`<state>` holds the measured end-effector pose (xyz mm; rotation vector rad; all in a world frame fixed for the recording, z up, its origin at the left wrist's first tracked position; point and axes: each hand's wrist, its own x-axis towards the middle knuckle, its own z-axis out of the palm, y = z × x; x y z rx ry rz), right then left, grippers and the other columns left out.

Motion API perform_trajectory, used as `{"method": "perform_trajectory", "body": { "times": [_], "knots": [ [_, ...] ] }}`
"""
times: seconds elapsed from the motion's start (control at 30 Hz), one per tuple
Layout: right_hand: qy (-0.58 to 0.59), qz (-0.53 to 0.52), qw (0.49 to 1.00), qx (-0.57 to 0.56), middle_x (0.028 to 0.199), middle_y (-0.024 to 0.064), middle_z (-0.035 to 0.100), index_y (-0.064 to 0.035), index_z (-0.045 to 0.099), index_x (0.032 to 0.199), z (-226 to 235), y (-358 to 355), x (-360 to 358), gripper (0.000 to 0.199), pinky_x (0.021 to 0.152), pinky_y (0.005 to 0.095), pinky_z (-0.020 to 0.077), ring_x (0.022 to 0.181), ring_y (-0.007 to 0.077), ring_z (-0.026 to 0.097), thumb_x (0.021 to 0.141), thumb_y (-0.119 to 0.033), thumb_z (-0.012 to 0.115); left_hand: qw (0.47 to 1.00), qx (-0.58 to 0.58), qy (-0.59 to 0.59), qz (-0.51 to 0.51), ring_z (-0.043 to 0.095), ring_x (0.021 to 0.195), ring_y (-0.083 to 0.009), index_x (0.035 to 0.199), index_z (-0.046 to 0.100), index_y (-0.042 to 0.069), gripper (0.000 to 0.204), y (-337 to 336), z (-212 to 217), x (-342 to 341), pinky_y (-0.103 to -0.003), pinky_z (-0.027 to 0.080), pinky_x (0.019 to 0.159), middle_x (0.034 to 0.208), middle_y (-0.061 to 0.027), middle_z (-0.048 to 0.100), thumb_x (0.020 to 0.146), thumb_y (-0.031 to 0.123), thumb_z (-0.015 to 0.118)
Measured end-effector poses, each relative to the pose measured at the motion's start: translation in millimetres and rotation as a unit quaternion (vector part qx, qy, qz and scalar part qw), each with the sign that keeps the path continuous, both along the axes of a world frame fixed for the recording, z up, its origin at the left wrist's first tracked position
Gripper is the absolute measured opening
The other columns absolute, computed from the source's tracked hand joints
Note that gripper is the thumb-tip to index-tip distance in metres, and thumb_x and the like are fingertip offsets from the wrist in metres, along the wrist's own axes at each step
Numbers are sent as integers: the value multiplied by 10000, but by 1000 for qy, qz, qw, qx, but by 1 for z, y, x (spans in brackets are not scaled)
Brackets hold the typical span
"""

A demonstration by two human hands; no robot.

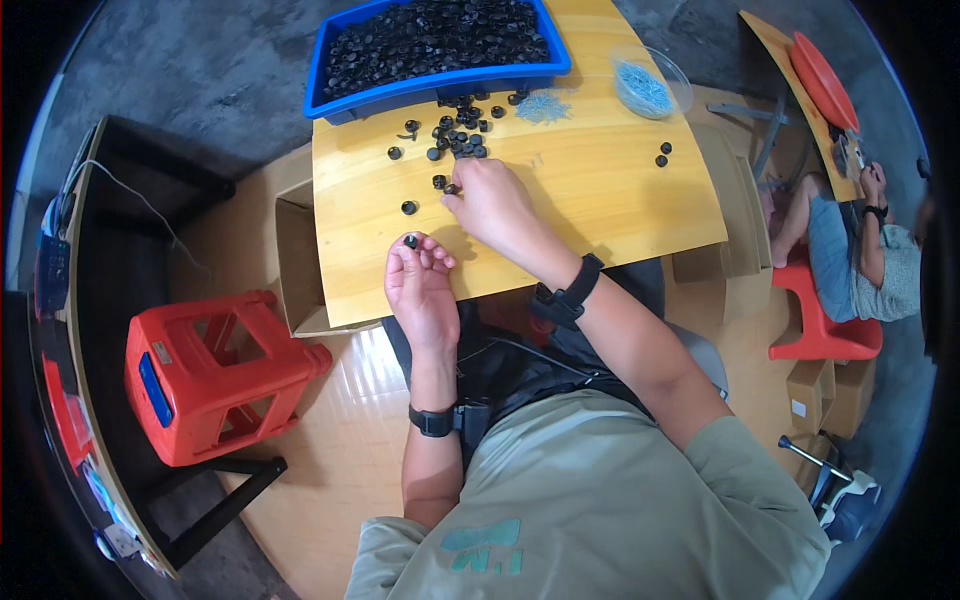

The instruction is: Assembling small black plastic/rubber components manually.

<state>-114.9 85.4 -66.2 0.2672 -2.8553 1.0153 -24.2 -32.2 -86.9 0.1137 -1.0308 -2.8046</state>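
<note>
My left hand (pixel 424 290) is turned palm up just past the table's near edge, pinching a small round black cap (pixel 411 241) between thumb and fingertips. Farther in and to the right, my right hand (pixel 497 207) reaches down to the tabletop, with its thumb and fingers closed on another black cap (pixel 451 189). Single caps lie close by, among them one black cap (pixel 409 208) between my hands. Beyond my right hand spreads a loose cluster of black caps (pixel 466 137).
A blue tray (pixel 450 88) heaped with black caps stands at the table's far side. Right of it are a loose pile of thin bluish pins (pixel 543 106) and a clear bowl (pixel 682 95) of them. A red stool (pixel 170 390) stands left; another person (pixel 870 260) sits at right.
</note>
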Motion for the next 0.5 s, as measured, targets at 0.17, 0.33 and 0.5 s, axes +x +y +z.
{"method": "perform_trajectory", "body": {
  "times": [0.17,0.33,0.5],
  "knots": [
    [-90,127,979,-129,739,142,671,46,649,871,51,20,26,205,657,321,536,706,229,682,738,-97,710,1000,-24,-13,4,529,871,-144,1064,541,36,213,2,9,2,-288,443,754,964,-55,568,981,230,505],
    [-144,120,964,-187,811,132,694,40,663,952,77,35,50,226,704,275,544,761,178,688,751,-57,698,995,-95,1,-11,540,909,-152,1087,548,42,211,13,28,7,-303,457,771,994,-68,578,979,218,508],
    [-107,101,951,-273,864,183,691,35,677,955,86,49,67,214,728,305,560,808,223,701,760,-54,686,998,-9,23,-50,572,862,-165,1067,556,15,216,25,40,12,-307,489,756,1001,-88,598,974,206,515]
  ]
}}
